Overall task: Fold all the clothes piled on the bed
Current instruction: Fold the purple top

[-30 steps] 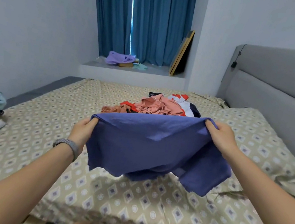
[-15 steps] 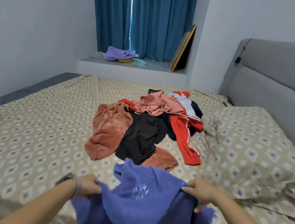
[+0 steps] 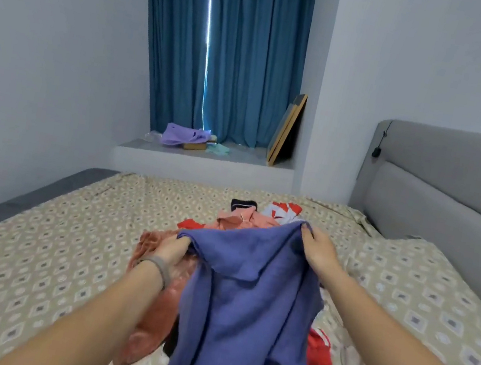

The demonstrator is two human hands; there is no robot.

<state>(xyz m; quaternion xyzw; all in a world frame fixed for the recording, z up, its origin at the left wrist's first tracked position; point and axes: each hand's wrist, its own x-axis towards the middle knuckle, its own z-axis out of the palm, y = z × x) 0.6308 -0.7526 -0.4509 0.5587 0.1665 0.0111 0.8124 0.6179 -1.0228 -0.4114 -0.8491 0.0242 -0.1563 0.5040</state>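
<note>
Both hands hold a blue-purple garment (image 3: 247, 304) up over the bed (image 3: 40, 247). The left hand (image 3: 172, 247) has its grip closed round the garment's left top corner, fingers curled into the cloth, and a grey band (image 3: 157, 265) sits on that wrist. The right hand (image 3: 318, 251) pinches the right top corner, which stands higher and farther from the person than the left grip. Between the two grips the top edge sags and folds over on itself; below them the cloth hangs in long loose creases down to the bottom of the view, soft and plain on the side that shows. Left of the left grip the patterned bedsheet lies open and flat out to the bed's dark grey edge (image 3: 39, 199). Right of the right grip there is more bare sheet, then a pillow (image 3: 427, 277) in the same pattern against the grey headboard (image 3: 454, 192). Beyond and beneath the grips lies the pile of clothes (image 3: 246, 218): a pink piece (image 3: 236, 221) just past the top edge, a red and white one (image 3: 284, 210) behind the right grip, a rust-coloured piece (image 3: 146, 319) under the left forearm, and a red cuff (image 3: 319, 350) showing right of the hanging cloth. Far beyond the grips, a window ledge (image 3: 237, 158) below blue curtains (image 3: 224, 45) carries a lilac bag (image 3: 181, 136) and a leaning wooden frame (image 3: 288, 128).
</note>
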